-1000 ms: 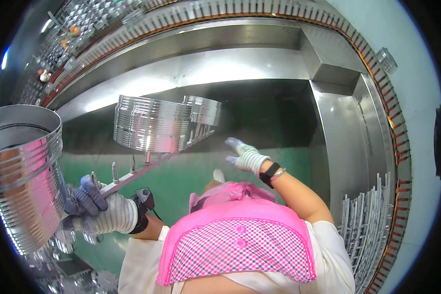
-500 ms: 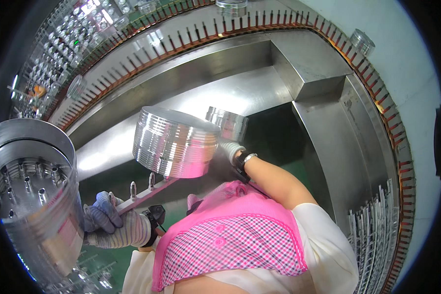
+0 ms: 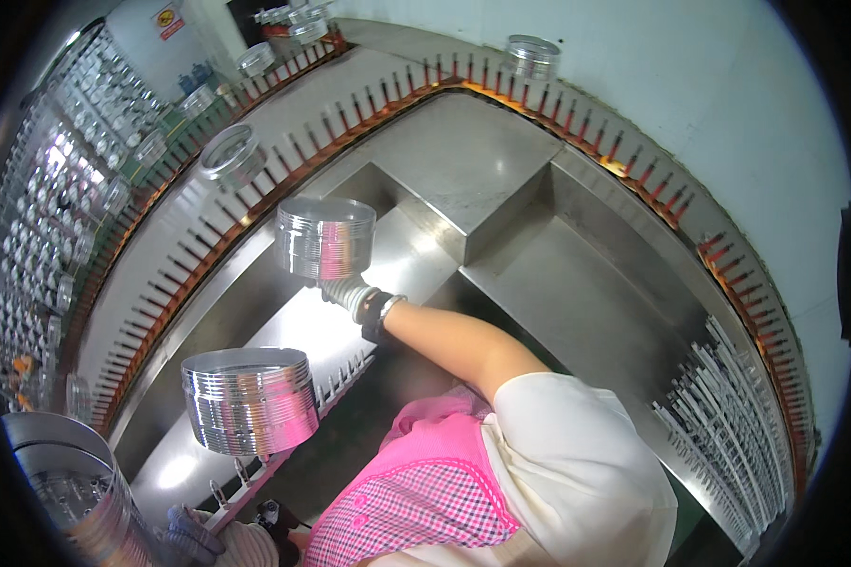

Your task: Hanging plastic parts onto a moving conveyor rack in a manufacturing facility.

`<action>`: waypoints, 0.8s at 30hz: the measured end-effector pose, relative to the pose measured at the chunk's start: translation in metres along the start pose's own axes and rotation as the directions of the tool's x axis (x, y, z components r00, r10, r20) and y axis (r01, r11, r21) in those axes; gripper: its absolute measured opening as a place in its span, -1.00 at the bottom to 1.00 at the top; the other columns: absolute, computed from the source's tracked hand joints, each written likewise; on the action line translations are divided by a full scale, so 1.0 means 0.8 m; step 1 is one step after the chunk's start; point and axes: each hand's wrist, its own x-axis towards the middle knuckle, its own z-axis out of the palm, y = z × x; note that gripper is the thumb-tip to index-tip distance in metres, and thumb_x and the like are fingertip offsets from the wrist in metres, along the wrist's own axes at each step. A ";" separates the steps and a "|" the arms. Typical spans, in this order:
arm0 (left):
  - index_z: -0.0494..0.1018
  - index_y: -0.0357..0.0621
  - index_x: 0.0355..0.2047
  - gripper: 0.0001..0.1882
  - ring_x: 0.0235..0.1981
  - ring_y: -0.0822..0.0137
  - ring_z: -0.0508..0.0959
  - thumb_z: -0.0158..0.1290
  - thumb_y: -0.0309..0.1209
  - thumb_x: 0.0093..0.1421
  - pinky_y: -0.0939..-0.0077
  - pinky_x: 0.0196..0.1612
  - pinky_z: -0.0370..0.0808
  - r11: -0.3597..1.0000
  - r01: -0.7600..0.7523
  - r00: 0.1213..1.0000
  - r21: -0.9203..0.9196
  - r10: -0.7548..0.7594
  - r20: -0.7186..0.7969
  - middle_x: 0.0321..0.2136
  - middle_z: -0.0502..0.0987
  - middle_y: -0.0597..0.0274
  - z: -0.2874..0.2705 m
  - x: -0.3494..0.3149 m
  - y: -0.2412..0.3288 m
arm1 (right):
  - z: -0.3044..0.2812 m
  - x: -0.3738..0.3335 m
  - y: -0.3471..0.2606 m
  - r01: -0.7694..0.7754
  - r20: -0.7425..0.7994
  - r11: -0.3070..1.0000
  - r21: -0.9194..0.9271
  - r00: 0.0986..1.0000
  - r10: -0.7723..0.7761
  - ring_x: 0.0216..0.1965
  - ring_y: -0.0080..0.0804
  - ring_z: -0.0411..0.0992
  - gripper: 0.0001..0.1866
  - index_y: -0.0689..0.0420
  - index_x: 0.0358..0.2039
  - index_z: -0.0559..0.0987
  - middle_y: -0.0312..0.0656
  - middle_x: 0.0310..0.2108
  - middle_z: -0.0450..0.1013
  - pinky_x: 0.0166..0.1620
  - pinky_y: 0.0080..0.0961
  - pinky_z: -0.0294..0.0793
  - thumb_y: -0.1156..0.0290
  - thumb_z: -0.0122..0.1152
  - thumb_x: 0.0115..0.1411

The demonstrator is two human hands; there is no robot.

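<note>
Left hand (image 3: 199,541) clasps a pale straight metal bar (image 3: 242,495); well apart, right hand (image 3: 346,294) holds up a silver ribbed metal cylinder (image 3: 323,241).

My right arm (image 3: 444,335) extends forward and to the left, elbow (image 3: 506,364) slightly bent; the gloved right hand (image 3: 348,295) is in a hold, partly hidden. My left hand (image 3: 240,546), also gloved, lies low, its fingers (image 3: 195,537) curled in a grip.

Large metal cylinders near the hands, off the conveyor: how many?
3: upper cylinder at the right hand; middle cylinder over the pegged bar; lower-left cylinder beside the left hand. Others may be hidden behind that one.
</note>
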 end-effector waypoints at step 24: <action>0.29 -0.09 -0.65 -0.64 -0.77 0.52 0.09 -0.08 -0.12 0.14 0.65 -0.62 0.08 0.964 0.262 0.962 -0.031 -0.264 -0.063 -0.80 0.08 0.45 0.307 -0.140 -0.187 | -0.752 -0.739 0.166 0.240 -0.590 0.957 0.164 -0.754 0.290 -0.51 -0.37 0.44 -0.58 0.26 -0.38 0.51 -0.16 -0.45 0.47 -0.49 -0.50 0.41 0.11 -0.06 0.05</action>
